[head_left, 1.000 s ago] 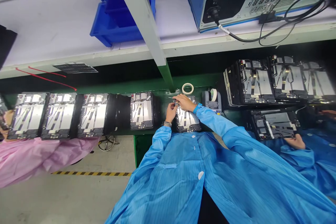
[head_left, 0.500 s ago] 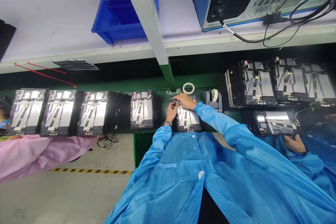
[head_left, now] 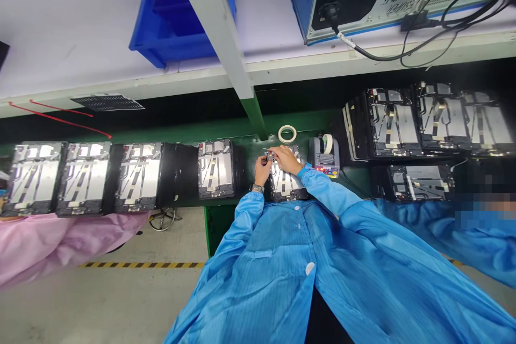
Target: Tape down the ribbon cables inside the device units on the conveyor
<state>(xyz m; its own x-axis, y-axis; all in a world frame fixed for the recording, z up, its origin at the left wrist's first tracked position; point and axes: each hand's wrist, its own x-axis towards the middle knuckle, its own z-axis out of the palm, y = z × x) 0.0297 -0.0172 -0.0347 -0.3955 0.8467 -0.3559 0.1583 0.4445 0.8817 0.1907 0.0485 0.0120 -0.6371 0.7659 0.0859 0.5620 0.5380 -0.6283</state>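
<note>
A flat electronic device chassis (head_left: 285, 185), with silver panels and dark cables, lies on the bench right in front of me. My left hand (head_left: 262, 172) is at its upper left corner, fingers closed around a small dark part too tiny to name. From above, my right hand (head_left: 287, 159) reaches to the same corner with its fingertips pinched together, close to the left fingers. A thin pale sliver (head_left: 266, 149) sticks out by the right fingertips; its kind is unclear. The right hand covers the upper part of the chassis.
A tape roll (head_left: 287, 134) lies behind my hands, and a tape dispenser (head_left: 324, 157) stands to the right. Stacked chassis (head_left: 216, 169) stand on the left, more (head_left: 395, 123) on the right. Overhead are a shelf edge (head_left: 169, 83) and a post (head_left: 252, 110). Co-workers' sleeves (head_left: 88, 239) flank me.
The view has shifted slightly. Both my hands stay at the chassis corner with little movement. On the right, the co-worker's arm has moved across the front of their chassis.
</note>
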